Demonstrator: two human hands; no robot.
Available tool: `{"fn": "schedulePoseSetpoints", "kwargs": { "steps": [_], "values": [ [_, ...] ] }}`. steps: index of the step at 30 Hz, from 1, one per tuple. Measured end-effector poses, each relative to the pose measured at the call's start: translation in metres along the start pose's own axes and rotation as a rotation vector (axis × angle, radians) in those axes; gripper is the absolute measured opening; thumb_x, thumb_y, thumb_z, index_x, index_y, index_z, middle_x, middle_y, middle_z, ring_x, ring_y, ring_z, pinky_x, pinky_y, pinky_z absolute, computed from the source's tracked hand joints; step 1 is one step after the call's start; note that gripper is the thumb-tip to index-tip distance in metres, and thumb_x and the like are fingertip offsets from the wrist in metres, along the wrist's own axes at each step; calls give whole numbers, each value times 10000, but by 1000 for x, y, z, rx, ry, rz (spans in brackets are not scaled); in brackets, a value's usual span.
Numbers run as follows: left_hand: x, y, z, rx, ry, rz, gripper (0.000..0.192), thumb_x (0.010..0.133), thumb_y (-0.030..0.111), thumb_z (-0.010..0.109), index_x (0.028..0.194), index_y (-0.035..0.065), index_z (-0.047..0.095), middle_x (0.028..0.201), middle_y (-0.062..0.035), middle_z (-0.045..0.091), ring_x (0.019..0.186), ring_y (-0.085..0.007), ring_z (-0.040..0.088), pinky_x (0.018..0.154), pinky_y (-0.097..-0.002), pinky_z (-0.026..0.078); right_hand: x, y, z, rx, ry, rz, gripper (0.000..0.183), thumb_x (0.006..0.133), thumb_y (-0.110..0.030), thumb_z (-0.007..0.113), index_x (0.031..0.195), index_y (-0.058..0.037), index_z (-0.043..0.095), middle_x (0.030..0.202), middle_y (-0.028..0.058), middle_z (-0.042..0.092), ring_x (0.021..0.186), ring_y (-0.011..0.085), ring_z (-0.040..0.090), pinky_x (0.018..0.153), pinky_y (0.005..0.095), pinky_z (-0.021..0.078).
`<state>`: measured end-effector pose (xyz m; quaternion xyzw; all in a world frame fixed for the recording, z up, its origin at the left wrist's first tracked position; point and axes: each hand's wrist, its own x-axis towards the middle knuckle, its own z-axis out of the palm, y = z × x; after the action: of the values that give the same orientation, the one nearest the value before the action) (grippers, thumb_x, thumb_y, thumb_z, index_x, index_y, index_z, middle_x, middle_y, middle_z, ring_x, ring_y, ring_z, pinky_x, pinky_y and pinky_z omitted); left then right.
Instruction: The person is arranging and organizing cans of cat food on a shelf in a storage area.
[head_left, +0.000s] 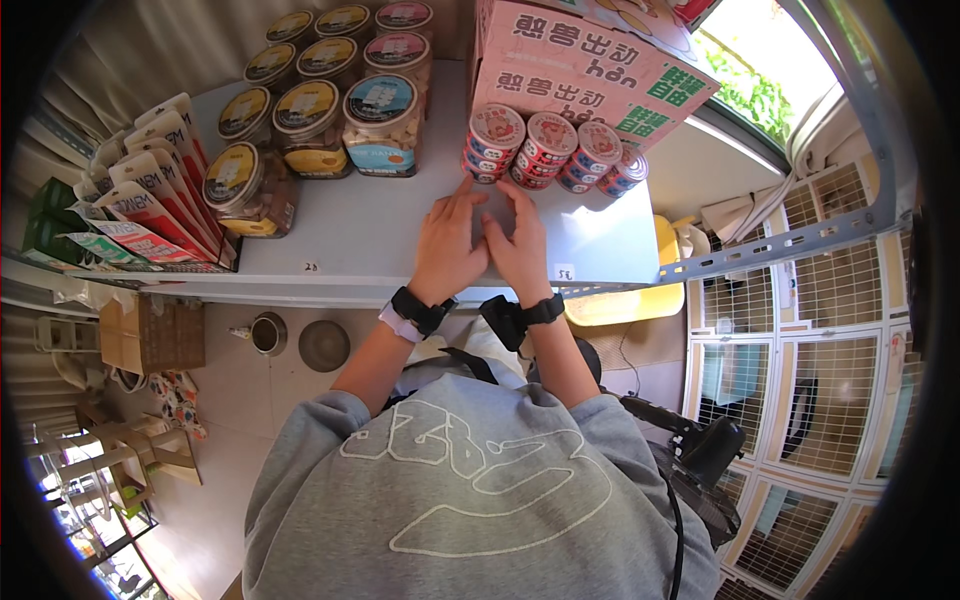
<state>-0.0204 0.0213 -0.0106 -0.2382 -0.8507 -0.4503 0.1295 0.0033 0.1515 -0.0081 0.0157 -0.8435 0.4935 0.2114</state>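
My left hand and my right hand are side by side over the grey shelf, both empty. Their fingers point at the nearest ends of several short stacks of small tins. The left fingertips reach the foot of the leftmost tin stack; whether they touch it cannot be told. My right index finger ends just below the gap between that stack and the second tin stack. The right thumb lies close to the left hand. Further right stand a third tin stack and a lower one.
Pink printed cartons stand behind the tins. Lidded plastic jars, including a blue-lidded jar, fill the back left. A wire basket holds upright pouches. A slotted metal rail runs at right, beside wire-fronted cages.
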Motion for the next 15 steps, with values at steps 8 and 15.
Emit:
{"fn": "schedulePoseSetpoints", "kwargs": {
  "steps": [8, 15],
  "values": [
    [0, 3, -2, -20, -48, -14, 446, 753, 49, 656, 1188, 49, 556, 1485, -177, 452, 1175, -384, 527, 1010, -452, 410, 0, 2, 1, 7, 12, -15, 489, 830, -64, 640, 1298, -4, 513, 1318, 218, 539, 1221, 381, 520, 1024, 421, 423],
    [0, 5, -3, -13, -62, -20, 458, 751, 56, 662, 1195, 46, 552, 1494, -191, 433, 1206, -398, 512, 1023, -455, 402, 1, 4, 0, 8, 5, -10, 507, 821, -60, 651, 1304, -2, 507, 1348, 225, 526, 1236, 384, 511, 1030, 422, 418]
  ]
}}
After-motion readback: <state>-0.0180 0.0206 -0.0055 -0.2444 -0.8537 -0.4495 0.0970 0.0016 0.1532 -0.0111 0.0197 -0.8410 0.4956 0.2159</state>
